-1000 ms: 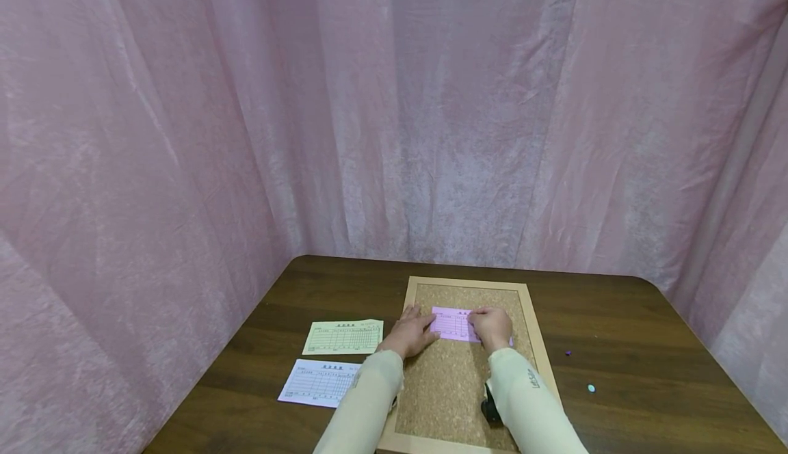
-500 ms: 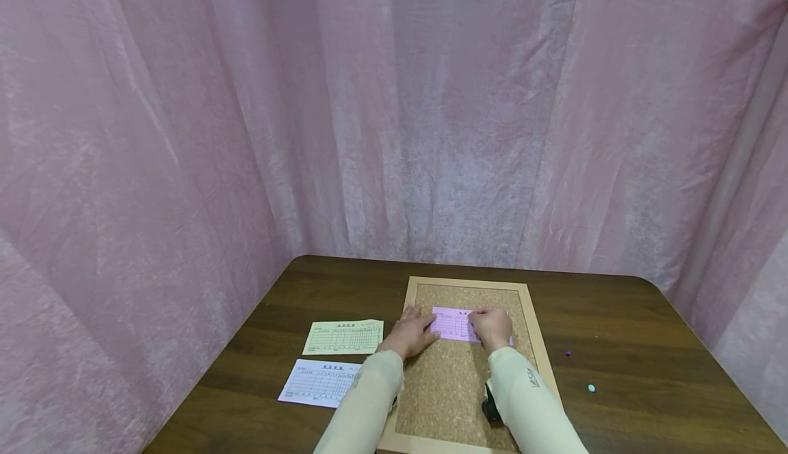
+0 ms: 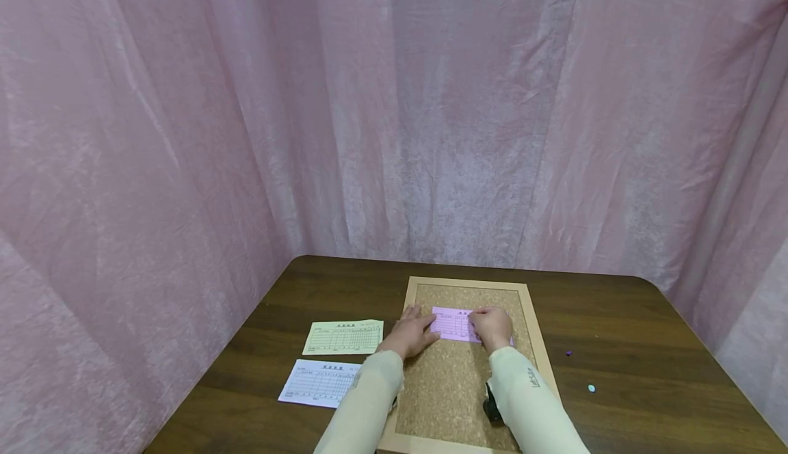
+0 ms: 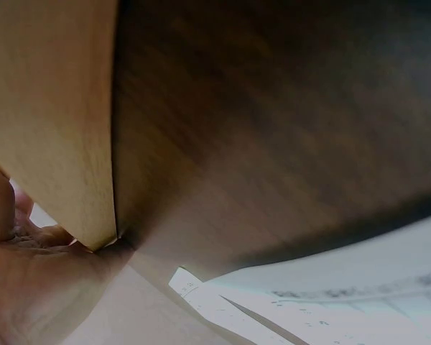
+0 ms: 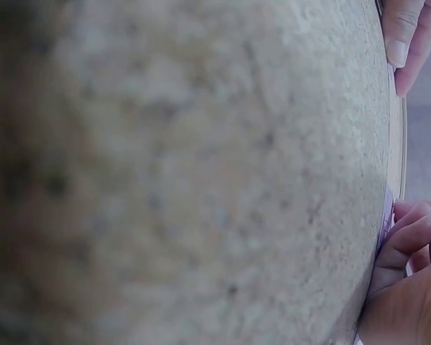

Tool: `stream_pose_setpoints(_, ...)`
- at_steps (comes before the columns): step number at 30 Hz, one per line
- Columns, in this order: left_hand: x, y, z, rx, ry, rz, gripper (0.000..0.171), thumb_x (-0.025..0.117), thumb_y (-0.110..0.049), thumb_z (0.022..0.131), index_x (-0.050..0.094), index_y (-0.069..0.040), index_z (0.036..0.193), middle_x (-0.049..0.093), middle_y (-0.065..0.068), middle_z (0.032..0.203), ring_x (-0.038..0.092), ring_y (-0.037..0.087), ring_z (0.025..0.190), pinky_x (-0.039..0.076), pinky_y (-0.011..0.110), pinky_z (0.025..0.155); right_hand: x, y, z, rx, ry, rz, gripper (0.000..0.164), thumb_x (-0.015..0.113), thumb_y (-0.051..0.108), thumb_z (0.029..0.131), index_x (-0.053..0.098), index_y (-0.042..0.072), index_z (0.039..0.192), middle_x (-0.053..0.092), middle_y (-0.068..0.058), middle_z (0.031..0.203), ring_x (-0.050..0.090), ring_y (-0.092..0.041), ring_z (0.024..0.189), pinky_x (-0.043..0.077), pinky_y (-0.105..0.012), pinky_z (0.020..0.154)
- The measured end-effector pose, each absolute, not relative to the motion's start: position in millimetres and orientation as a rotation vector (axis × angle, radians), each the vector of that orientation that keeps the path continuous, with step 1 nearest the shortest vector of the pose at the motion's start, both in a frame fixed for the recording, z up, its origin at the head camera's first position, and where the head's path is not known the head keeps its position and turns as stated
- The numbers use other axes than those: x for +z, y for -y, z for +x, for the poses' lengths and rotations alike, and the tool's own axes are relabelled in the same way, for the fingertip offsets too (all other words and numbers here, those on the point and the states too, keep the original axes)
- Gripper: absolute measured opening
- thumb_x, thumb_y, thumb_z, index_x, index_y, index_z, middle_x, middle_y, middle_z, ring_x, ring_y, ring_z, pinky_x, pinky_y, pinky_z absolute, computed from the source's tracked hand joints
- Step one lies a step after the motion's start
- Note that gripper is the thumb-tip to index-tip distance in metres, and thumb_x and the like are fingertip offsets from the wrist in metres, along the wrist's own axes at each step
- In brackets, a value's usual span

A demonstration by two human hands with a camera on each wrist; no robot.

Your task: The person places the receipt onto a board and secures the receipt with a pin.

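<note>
Though framed, bare cork [image 3: 452,392] beside slip [image 3: 452,324].

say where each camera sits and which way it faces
Head: on the head, facing forward and down; corkboard, curtain, sleeves, left grip and right grip.
Left wrist: worn there, facing the wooden frame, tabletop and pale slips; part of left grip.
Right wrist: worn there, close over the corkboard; fingers of both grips at right edge.
Head and right wrist share: pink slip.
</note>
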State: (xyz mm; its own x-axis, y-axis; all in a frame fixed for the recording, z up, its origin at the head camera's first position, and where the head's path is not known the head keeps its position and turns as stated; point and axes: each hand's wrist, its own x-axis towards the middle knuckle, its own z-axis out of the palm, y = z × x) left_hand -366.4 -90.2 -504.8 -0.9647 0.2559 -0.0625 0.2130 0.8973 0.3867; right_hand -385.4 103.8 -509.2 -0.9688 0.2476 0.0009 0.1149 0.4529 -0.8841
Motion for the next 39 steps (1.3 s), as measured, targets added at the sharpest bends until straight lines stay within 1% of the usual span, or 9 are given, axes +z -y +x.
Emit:
stream_pose_setpoints(8,-505.6,89.8,-366.4,0.570,-2.953,0.363,0.053,0.056,-0.041,0.100,0.050,-0.018,0.147,0.026,0.018,0.160,0.016,0.033,0.150,0.022,0.049,0.117,-511.5,-103.5,-386.6,1.568,2.562,-0.355,0.018,0.066,0.007,0.085,0.074,-0.005,0.095,0.062,-0.002,0.064,0.052,-0.008,0.050,0.041,-0.022,0.042)
stream_pose_setpoints(12,-504.9,89.9,-365.8,0.575,-2.952,0.368,0.053,0.056,-0.041,0.100,0.051,-0.017,0.147,0.026,0.018,0.160,0.017,0.033,0.150,0.022,0.049,0.117,-511.4,-103.4,-386.3,1.524,2.566,-0.327,0.017,0.065,0.007,0.084,0.074,-0.004,0.093,0.062,-0.001,0.061,0.052,-0.009,0.049,0.041,-0.022,0.042)
stream_pose_setpoints(20,-503.8,90.9,-365.2,0.581,-2.938,0.344,0.053,0.055,-0.042,0.101,0.048,-0.019,0.149,0.024,0.016,0.161,0.015,0.032,0.150,0.022,0.049,0.117,-513.4,-103.3,-386.9,1.484,2.555,-0.298,0.017,0.065,0.006,0.084,0.075,-0.005,0.090,0.061,0.001,0.059,0.052,-0.009,0.049,0.040,-0.022,0.044)
stream_pose_setpoints(28,-503.4,90.7,-364.2,0.605,-2.938,0.354,0.053,0.056,-0.040,0.100,0.050,-0.018,0.148,0.025,0.017,0.161,0.016,0.032,0.150,0.022,0.049,0.117,-509.7,-102.1,-385.9,1.430,2.585,-0.304,0.016,0.064,0.008,0.084,0.075,-0.003,0.088,0.058,0.003,0.056,0.051,-0.010,0.049,0.040,-0.023,0.045)
stream_pose_setpoints(31,-503.1,90.6,-364.5,0.600,-2.941,0.351,0.053,0.057,-0.040,0.100,0.050,-0.018,0.147,0.026,0.017,0.160,0.016,0.032,0.150,0.022,0.049,0.117,-507.7,-102.3,-385.4,1.379,2.606,-0.308,0.016,0.064,0.009,0.084,0.075,-0.001,0.086,0.059,0.002,0.057,0.053,-0.013,0.052,0.041,-0.026,0.050)
stream_pose_setpoints(36,-503.9,90.5,-365.6,0.588,-2.942,0.349,0.053,0.056,-0.041,0.100,0.050,-0.018,0.148,0.026,0.017,0.160,0.016,0.032,0.150,0.022,0.049,0.117,-504.8,-102.6,-384.0,1.295,2.629,-0.299,0.017,0.064,0.010,0.084,0.076,-0.001,0.086,0.063,0.000,0.062,0.059,-0.020,0.062,0.045,-0.034,0.063)
stream_pose_setpoints(39,-505.3,90.4,-366.5,0.580,-2.947,0.356,0.053,0.056,-0.041,0.100,0.050,-0.019,0.148,0.026,0.017,0.160,0.016,0.032,0.150,0.023,0.049,0.117,-503.8,-102.3,-383.1,1.277,2.637,-0.291,0.017,0.063,0.010,0.084,0.076,-0.001,0.086,0.065,-0.002,0.065,0.061,-0.023,0.067,0.046,-0.038,0.067)
